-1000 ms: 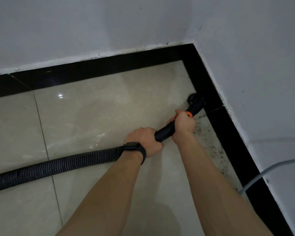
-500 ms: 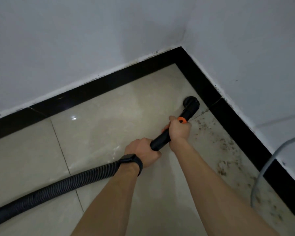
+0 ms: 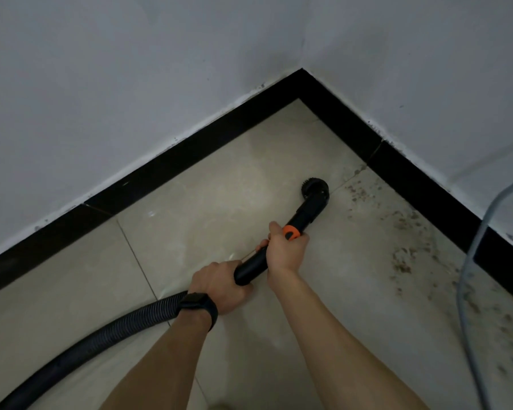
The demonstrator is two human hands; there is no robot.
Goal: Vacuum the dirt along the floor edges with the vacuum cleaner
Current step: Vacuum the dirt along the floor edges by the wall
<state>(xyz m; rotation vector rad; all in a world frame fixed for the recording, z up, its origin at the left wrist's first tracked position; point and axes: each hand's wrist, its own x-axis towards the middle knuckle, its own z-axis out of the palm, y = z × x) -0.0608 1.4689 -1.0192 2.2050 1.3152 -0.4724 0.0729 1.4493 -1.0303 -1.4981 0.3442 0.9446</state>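
1. Right grip point(image 3: 285, 250) is curled round the black vacuum wand point(image 3: 251, 266), fingers wrapped, just behind the orange collar point(image 3: 290, 231).
2. Left grip point(image 3: 219, 282) is curled round the wand's rear end, where the ribbed hose point(image 3: 101, 335) joins. The two grips are apart, with a short bare stretch of wand between them.
3. Wand is angled down and forward. Its round brush head point(image 3: 314, 187) sits on the floor point(image 3: 219, 187) near the room corner, just beside a grout line and apart from the skirting point(image 3: 190, 149).
4. Dirt point(image 3: 403, 229): brown specks scattered on the tile along the right-hand skirting, to the right of the brush head. The nearest specks are close to the head but not under it.
5. Hose runs from the left grip across the floor and out at the lower-left edge.
6. Black wristband point(image 3: 197, 306) on the left wrist.
7. Floor is glossy beige tile. Black skirting follows both walls point(image 3: 131, 69) and meets at the corner. The walls are white and scuffed just above the skirting.
8. Grey cable point(image 3: 468, 261) at the far right comes down across the skirting onto the floor; it is blurred.
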